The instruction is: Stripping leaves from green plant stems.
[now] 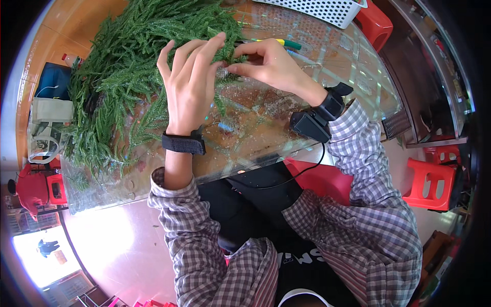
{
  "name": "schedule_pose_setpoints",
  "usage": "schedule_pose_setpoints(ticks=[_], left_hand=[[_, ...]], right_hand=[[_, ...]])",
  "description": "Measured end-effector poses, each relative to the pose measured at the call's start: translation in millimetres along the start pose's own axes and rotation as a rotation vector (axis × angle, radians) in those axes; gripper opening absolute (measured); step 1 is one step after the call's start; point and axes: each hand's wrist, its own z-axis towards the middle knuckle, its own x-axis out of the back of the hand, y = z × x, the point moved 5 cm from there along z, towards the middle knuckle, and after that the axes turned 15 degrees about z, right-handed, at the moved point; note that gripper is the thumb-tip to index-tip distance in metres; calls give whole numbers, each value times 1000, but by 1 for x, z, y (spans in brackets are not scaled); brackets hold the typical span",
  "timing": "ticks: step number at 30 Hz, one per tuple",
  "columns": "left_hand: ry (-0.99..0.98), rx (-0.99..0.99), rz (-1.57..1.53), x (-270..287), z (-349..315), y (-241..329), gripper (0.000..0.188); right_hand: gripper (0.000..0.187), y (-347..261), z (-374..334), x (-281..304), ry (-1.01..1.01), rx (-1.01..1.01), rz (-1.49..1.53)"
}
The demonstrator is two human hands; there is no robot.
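Over the glass-topped table (pixel 255 148), both my hands meet at a small green sprig (pixel 227 53) with needle-like leaves. My left hand (pixel 189 82) pinches it near the thumb and index finger, its other fingers raised and spread. From the other side, my right hand (pixel 276 66) has its thumb and index fingertips closed on the sprig's right edge. Part of the sprig is hidden behind my fingers. A big heap of green artificial-looking branches (pixel 128 66) fills the left of the table, reaching behind my left hand. A tool with a yellow and green handle (pixel 286 44) lies just beyond my right hand.
A white perforated basket (pixel 327 11) stands at the far edge, with a red plastic stool (pixel 376 23) beside it. Pale bags (pixel 51 112) and a blue item (pixel 52 81) sit left of the branches. Another red stool (pixel 432 184) stands at right. A black cable (pixel 286 181) hangs from my right wrist.
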Motion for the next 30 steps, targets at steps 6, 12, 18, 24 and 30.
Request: schedule_pose_setpoints(ticks=[6, 12, 18, 24, 30], left_hand=[[44, -79, 70, 3, 0, 6, 47], [13, -91, 86, 4, 1, 8, 45], [-3, -108, 126, 3, -1, 7, 50], [-38, -151, 137, 3, -3, 9, 56], [-103, -141, 2, 1, -2, 11, 62]], right_hand=[[23, 6, 1, -1, -67, -33, 181], [22, -8, -4, 0, -4, -53, -10], [22, -3, -4, -1, 41, 26, 7], [22, -5, -3, -1, -9, 5, -64], [24, 1, -3, 1, -14, -45, -67]])
